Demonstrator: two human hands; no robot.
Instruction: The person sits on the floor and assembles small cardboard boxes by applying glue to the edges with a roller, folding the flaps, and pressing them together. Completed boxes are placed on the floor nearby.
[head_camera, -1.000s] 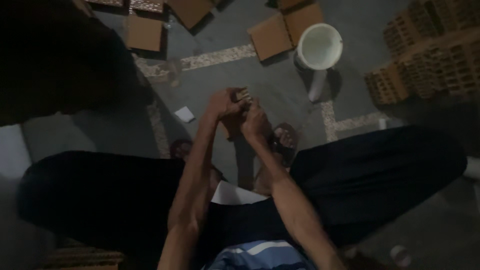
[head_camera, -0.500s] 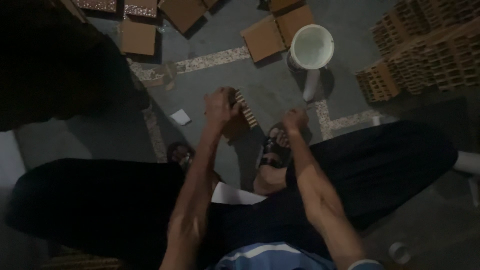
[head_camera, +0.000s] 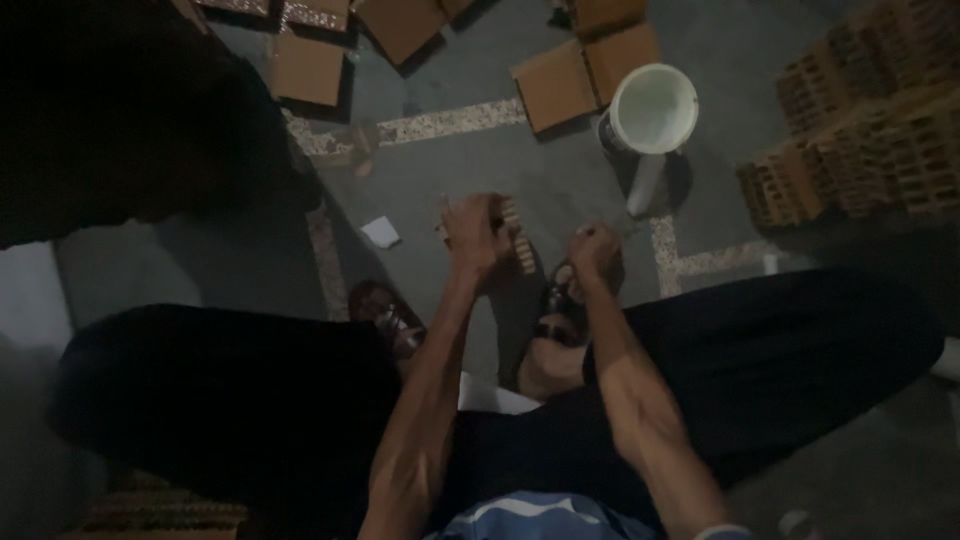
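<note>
Dim shot, person seated on the floor, looking down between the knees. Left hand (head_camera: 472, 235) was raised, fingers curled around a small wooden block (head_camera: 515, 238) with a ridged or slotted edge, light tan, rectangular; the block stuck out to the right of the palm, held above the grey floor (head_camera: 450, 170). Right hand (head_camera: 595, 250) was closed into a loose fist just beside it, apart from the block; could not tell whether it held anything, too dark and blurred. Both forearms bare, running up from the bottom of the frame.

Legs in dark, matte trousers (head_camera: 780, 370) spread to either side. A sandalled foot (head_camera: 560, 315) sat under the right hand, another sandal (head_camera: 385, 315) lower left of the left hand. Floor looked like smooth grey concrete with pale speckled strips (head_camera: 450, 122) crossing it.

White plastic bucket (head_camera: 652, 108), round, open top, stood well beyond the hands on the right. Flat brown cardboard pieces (head_camera: 585, 75) lay just left of the bucket, more (head_camera: 305, 68) near the top left, square-cornered, dull surface. Stacks of reddish-brown slotted blocks (head_camera: 860, 130) filled the upper right, grid-like faces. Small white scrap of paper (head_camera: 380, 232) lay on the floor left of the left hand. Large dark shape at upper left, unreadable. Pale blue striped shirt (head_camera: 540, 515) at the bottom edge.
</note>
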